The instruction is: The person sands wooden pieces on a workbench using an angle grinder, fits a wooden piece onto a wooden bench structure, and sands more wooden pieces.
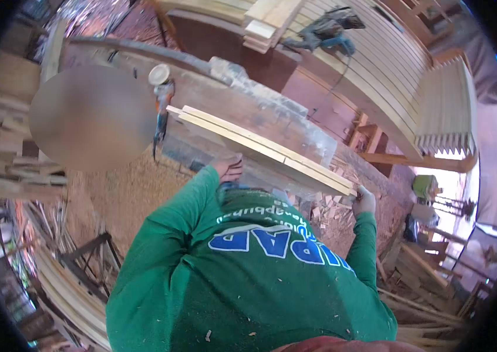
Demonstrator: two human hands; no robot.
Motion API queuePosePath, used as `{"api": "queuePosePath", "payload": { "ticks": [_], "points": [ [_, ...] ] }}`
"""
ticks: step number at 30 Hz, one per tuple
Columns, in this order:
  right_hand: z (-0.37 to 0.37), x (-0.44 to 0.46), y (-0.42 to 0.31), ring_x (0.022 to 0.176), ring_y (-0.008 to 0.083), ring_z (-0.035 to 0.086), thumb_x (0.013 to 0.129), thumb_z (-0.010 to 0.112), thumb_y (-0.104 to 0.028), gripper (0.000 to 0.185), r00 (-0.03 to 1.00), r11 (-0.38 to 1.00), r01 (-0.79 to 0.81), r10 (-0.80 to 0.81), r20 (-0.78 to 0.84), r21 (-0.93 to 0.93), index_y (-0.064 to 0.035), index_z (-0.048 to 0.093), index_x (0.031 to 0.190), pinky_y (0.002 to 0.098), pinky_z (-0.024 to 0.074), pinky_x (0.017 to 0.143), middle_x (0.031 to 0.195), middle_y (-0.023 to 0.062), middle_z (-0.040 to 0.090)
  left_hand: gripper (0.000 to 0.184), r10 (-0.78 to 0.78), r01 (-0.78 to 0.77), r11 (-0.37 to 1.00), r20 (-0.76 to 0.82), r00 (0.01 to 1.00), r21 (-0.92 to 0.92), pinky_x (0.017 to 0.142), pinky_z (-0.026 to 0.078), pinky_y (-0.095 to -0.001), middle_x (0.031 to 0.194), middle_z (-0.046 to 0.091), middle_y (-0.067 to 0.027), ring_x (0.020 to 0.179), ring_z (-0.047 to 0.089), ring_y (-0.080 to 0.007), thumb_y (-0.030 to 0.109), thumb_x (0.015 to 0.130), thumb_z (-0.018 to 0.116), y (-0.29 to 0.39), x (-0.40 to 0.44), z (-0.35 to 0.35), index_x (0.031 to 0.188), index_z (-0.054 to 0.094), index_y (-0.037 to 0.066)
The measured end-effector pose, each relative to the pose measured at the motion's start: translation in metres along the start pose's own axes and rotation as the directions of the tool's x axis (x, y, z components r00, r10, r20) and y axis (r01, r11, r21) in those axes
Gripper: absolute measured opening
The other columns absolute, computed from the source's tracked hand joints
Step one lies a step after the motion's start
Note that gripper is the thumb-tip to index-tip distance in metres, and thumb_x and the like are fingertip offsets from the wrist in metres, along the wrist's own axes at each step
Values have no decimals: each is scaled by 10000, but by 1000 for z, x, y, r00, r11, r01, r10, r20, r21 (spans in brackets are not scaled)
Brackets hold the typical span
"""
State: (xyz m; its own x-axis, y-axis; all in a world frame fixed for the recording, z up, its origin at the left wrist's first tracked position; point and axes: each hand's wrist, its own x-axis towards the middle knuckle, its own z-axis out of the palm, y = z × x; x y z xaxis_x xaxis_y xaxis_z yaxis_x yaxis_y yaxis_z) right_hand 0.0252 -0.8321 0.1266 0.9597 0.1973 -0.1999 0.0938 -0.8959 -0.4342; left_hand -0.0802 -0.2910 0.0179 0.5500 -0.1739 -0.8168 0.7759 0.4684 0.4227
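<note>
Two pale wooden strips (260,146) lie side by side across the workbench (195,76), slanting down to the right. My right hand (364,201) is closed at the strips' right end, with its fingertips against the wood. Below the strips' left part, near the bench's front edge, is my left hand (229,168); its fingers are bent together, and what they hold, if anything, is hidden. An orange and black angle grinder (163,100) rests on the bench beyond the strips' left end.
A large slatted wooden piece (377,64) with a dark power tool (324,35) on it stands beyond the bench. Stacked boards (272,17) are at the top. Wood offcuts (333,211) lie near my right hand, and a green bucket (424,186) stands at right.
</note>
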Motion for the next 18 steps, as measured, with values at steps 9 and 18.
{"api": "queuePosePath", "payload": {
  "ticks": [9, 18],
  "points": [
    [68, 38, 61, 789, 232, 706, 797, 733, -12, 174, 979, 984, -158, 167, -115, 81, -52, 694, 962, 371, 550, 714, 829, 143, 714, 299, 457, -236, 888, -698, 552, 395, 548, 528, -330, 751, 698, -56, 596, 632, -145, 261, 814, 846, 6, -67, -206, 1004, 760, 48],
    [61, -9, -26, 1049, 317, 693, 794, 768, -127, 434, 766, 865, -501, 447, -462, 5, -87, 653, 1210, 428, 548, 935, 1144, 176, 715, 676, 647, 48, 643, -576, 500, 764, 927, 557, -442, 1122, 717, -209, 1012, 714, -351, 299, 634, 931, 127, -37, -253, 1162, 652, -17]
  ]
}}
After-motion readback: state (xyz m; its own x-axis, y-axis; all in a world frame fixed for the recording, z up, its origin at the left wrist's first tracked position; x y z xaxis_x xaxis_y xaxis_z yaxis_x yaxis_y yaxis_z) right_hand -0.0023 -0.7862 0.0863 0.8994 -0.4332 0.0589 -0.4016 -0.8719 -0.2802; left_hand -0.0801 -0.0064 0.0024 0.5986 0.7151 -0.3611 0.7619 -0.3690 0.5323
